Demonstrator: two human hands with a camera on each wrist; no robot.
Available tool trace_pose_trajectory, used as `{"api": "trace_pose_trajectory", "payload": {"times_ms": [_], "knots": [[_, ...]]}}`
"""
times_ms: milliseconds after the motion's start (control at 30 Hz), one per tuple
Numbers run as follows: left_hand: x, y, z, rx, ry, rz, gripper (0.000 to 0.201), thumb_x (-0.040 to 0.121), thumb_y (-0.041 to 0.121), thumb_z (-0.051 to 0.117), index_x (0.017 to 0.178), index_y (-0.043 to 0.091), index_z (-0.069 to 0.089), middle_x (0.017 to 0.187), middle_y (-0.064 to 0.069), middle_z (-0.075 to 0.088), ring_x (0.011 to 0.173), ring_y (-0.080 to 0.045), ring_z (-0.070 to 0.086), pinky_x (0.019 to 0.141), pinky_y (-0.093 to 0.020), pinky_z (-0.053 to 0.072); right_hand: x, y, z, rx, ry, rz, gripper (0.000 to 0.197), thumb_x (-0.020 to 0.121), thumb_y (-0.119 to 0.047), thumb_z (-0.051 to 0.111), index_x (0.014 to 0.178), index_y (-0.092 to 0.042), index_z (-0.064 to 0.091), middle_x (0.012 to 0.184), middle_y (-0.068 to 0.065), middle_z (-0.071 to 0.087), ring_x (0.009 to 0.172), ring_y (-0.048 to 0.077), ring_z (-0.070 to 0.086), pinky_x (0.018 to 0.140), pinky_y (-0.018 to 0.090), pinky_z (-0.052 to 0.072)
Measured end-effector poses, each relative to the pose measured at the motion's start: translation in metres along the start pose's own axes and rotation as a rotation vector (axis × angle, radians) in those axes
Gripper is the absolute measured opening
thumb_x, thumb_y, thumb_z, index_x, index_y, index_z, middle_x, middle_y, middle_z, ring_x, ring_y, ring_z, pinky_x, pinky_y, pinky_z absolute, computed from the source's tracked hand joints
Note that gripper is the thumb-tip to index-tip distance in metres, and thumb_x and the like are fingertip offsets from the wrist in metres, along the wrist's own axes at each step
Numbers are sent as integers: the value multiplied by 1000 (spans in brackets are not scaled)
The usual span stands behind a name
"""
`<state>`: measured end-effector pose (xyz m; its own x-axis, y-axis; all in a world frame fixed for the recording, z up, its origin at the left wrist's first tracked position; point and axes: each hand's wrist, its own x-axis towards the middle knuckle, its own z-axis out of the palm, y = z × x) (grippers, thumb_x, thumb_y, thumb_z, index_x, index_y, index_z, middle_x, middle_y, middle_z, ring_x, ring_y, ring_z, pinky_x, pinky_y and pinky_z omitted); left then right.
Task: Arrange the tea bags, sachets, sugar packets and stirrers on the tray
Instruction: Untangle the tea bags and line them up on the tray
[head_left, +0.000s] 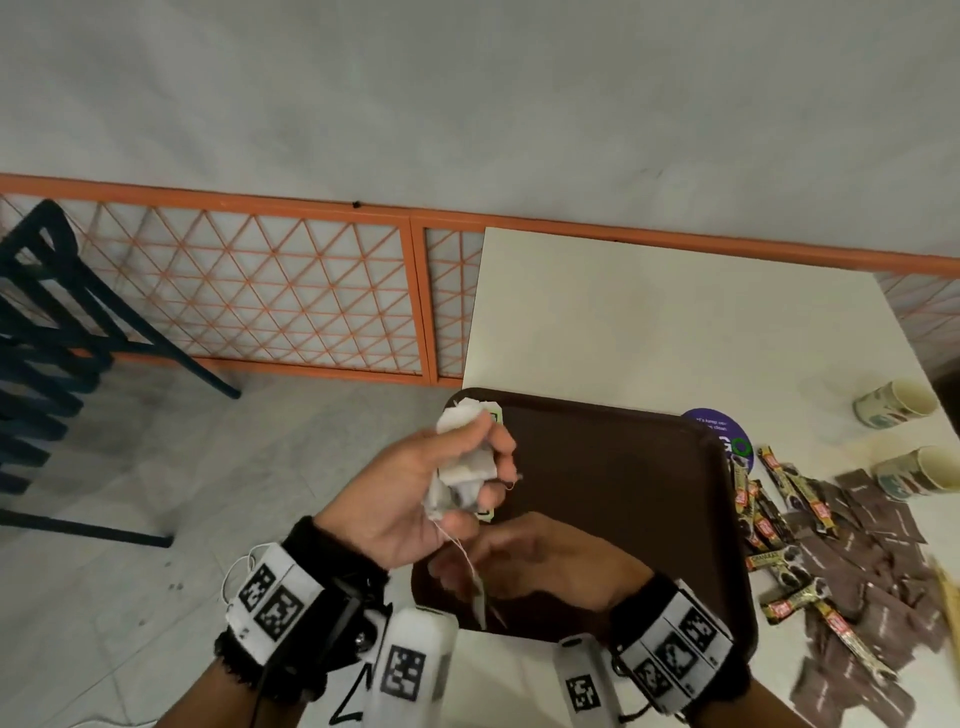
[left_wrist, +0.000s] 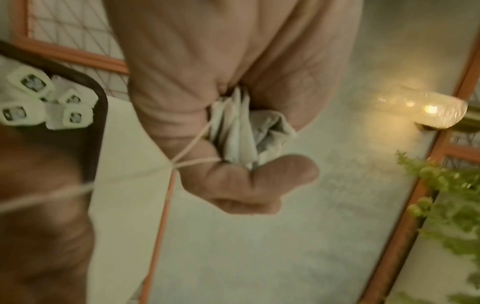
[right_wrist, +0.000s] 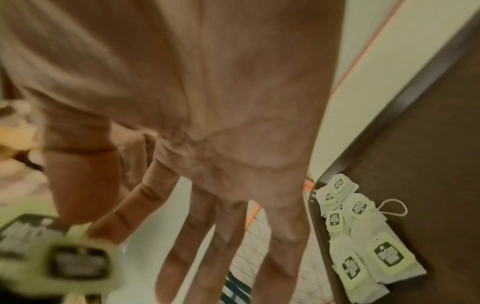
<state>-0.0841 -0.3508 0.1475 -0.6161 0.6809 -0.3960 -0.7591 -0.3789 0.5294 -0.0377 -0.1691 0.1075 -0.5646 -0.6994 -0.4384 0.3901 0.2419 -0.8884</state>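
Note:
My left hand (head_left: 415, 488) is raised over the left edge of the brown tray (head_left: 623, 493) and grips a crumpled bunch of white tea bags (head_left: 462, 467), also seen as tea bags (left_wrist: 239, 131) in the left wrist view. Thin strings (left_wrist: 192, 144) run from the bunch down to my right hand (head_left: 530, 561), which hovers low over the tray's near left part. Its thumb and forefinger pinch a green-and-black tea bag tag (right_wrist: 78, 265); the other fingers (right_wrist: 228, 236) are straight. Several tagged tea bags (right_wrist: 363, 236) lie in the tray's far left corner.
On the white table (head_left: 649, 322) right of the tray lie stick sachets (head_left: 769, 525), brown sugar packets (head_left: 872, 571) and wooden stirrers (head_left: 948, 587). Two paper cups (head_left: 896, 402) lie on their sides at the right. Stacked dark chairs (head_left: 47, 338) and an orange lattice fence (head_left: 260, 291) stand left.

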Motion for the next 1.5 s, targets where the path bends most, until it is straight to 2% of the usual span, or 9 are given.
{"api": "trace_pose_trajectory", "payload": {"times_ms": [100, 333, 533, 667, 767, 867, 1033, 1267, 1500], "knots": [[2, 9, -2, -172, -131, 44, 22, 83, 25, 76, 91, 8, 67, 84, -10, 63, 62, -14, 62, 42, -18, 51, -29, 0, 3, 188, 39, -107, 21, 96, -26, 60, 100, -5, 62, 114, 43, 55, 102, 44, 60, 88, 57, 46], [18, -32, -9, -439, 68, 61, 18, 84, 25, 72, 84, 9, 65, 85, -7, 62, 67, -17, 65, 58, -30, 60, -70, -15, -4, 484, 216, -156, 27, 101, -29, 47, 96, -4, 55, 97, 23, 66, 77, 29, 68, 64, 29, 56], [30, -40, 19, -373, 222, 126, 33, 100, 33, 47, 84, 9, 62, 81, -9, 63, 64, -18, 64, 55, -30, 58, -72, -16, -12, 255, 432, -76, 32, 96, -39, 50, 85, -10, 59, 75, 10, 61, 61, 20, 55, 59, 27, 46], [34, -45, 21, -331, 292, 124, 33, 95, 40, 50, 88, 10, 62, 81, -9, 63, 63, -18, 63, 53, -28, 56, -90, -35, -19, -356, 374, 7, 16, 97, -33, 54, 86, -25, 62, 80, -8, 68, 66, 9, 65, 62, 20, 50], [33, -53, 27, -33, 250, 29, 47, 93, 54, 47, 85, 12, 67, 75, -10, 61, 58, -18, 56, 39, -20, 42, -74, -36, -29, -520, 770, -111, 13, 90, -41, 63, 99, -31, 65, 85, -13, 67, 74, 4, 63, 69, 18, 48], [31, -61, 37, 195, 121, -71, 64, 86, 71, 39, 86, 16, 72, 75, -12, 61, 57, -19, 54, 36, -17, 37, -61, -38, -31, -394, 653, -120, 30, 91, -42, 64, 113, -22, 67, 90, -5, 71, 72, 6, 65, 71, 23, 51], [30, -69, 32, 276, -75, -81, 84, 78, 81, 35, 101, 7, 68, 82, -12, 63, 60, -18, 60, 38, -20, 44, -72, -37, -29, -62, 612, -275, 13, 90, -16, 68, 93, -3, 71, 59, 7, 61, 50, 27, 59, 56, 31, 50], [29, -80, 15, 136, -250, 0, 35, 87, 36, 71, 104, 7, 63, 85, -9, 59, 59, -12, 58, 40, -18, 44, -101, -55, -50, 143, 706, -487, 29, 77, -39, 78, 92, -15, 72, 103, 17, 70, 93, 29, 67, 71, 31, 57], [30, -111, 0, 781, 171, -194, 19, 89, 33, 68, 93, 15, 63, 76, -1, 58, 53, -8, 50, 44, -21, 39, -108, -72, -59, 167, 865, -502, 17, 83, -34, 62, 92, -21, 67, 82, 14, 65, 62, 25, 62, 48, 25, 48]]}}
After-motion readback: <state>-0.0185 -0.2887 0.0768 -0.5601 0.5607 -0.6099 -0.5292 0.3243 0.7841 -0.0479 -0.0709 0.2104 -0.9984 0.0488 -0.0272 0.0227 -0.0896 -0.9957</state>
